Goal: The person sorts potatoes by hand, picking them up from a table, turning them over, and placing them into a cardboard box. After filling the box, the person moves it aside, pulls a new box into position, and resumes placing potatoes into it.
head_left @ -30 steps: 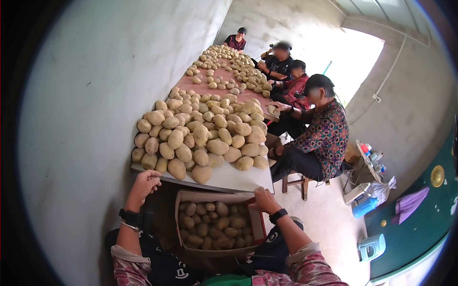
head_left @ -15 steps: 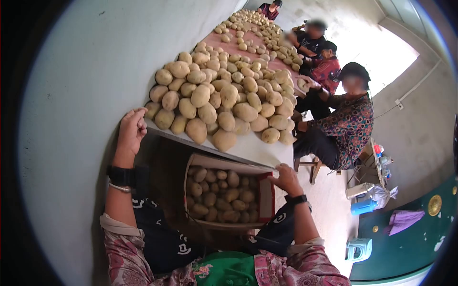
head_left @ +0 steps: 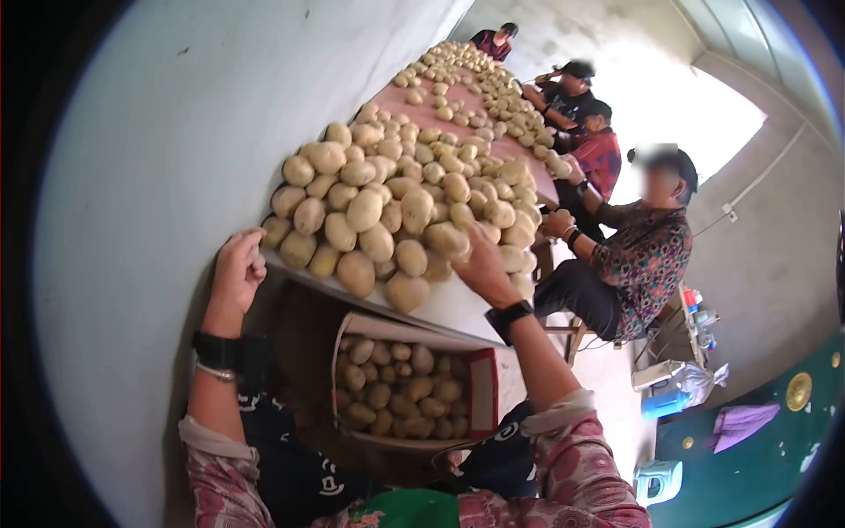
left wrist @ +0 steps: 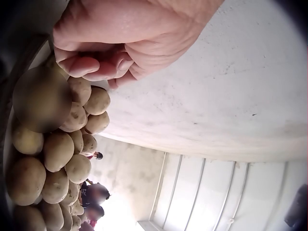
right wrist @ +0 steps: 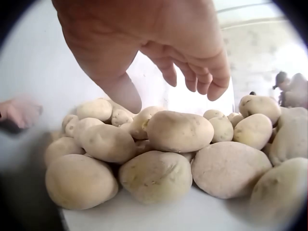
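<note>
A heap of potatoes [head_left: 363, 211] covers the near end of the table. My right hand [head_left: 482, 264] reaches over the heap's front right side. In the right wrist view, its thumb and fingers are spread above an oblong potato [right wrist: 180, 131], with nothing between them. My left hand [head_left: 238, 271] hovers by the wall at the table's left corner. Its fingers are loosely curled and empty, as the left wrist view of the hand [left wrist: 139, 33] also shows. Below the table edge, a cardboard box [head_left: 482, 392] with a red end holds many potatoes [head_left: 400, 387].
A pale wall [head_left: 158, 176] runs close along the left. Several people sit at the table's right side and far end; the nearest person [head_left: 647, 251] handles a potato. A light blue stool [head_left: 658, 482] and a blue jug [head_left: 666, 403] stand on the floor at right.
My right hand has left the table's front right corner and moved forward onto the heap. My left hand shifted left towards the wall, then stayed. The head view has swung slightly.
</note>
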A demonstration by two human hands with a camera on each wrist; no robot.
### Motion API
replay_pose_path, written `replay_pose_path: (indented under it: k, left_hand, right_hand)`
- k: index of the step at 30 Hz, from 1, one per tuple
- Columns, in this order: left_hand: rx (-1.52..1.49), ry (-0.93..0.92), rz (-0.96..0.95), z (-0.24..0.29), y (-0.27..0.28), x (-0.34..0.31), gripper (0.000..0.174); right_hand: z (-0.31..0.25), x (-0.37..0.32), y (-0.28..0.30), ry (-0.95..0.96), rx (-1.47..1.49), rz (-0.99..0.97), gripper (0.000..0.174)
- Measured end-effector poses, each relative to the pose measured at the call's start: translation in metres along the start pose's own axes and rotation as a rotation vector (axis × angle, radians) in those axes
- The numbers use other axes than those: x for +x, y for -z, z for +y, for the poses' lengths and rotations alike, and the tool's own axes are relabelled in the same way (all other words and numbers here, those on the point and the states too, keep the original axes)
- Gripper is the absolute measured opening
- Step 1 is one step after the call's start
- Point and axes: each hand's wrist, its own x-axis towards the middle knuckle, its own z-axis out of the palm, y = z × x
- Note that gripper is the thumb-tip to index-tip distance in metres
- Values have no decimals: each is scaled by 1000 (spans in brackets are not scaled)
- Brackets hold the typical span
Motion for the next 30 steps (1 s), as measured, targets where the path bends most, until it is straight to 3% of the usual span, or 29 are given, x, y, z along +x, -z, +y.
replay_pose_path:
  k: [3, 5, 10, 12, 14, 18, 20, 22, 24, 27, 30]
  left_hand:
    - [-7, 11, 26, 5, -8, -6, 7]
    - [-7, 11, 23, 2, -3, -2, 9]
    - [23, -97, -21, -3, 0, 9, 15]
    - [37, -78, 4, -2, -2, 9, 15]
    - [1, -11, -2, 1, 0, 12, 15]
    - [-37, 0, -9, -1, 3, 17, 20]
    - [-9, -2, 50, 2, -2, 14, 22]
    - [6, 4, 39, 0, 3, 16, 24]
    - [-1, -12, 30, -2, 7, 20, 26]
    - [60, -39, 64, -1, 3, 16, 27]
    - [97, -55, 68, -4, 1, 13, 29]
  right_hand:
    - [1, 16, -13, -7, -120, -79, 60]
    - [5, 22, -20, -159, -152, -303, 60]
    - [45, 33, -43, -35, -199, -319, 58]
    - [56, 32, -46, 20, -239, -243, 59]
    - [28, 34, -21, -17, -309, -205, 59]
    - [0, -10, 49, -259, 289, -65, 56]
    - [8, -58, 65, -398, 814, 73, 55]
    - [9, -116, 84, -654, 1350, 113, 55]
    - [10, -172, 85, -662, 1804, 195, 55]
    - [-4, -235, 67, -806, 2073, 499, 52]
    - [-10, -271, 52, -1046, 1992, 419, 48]
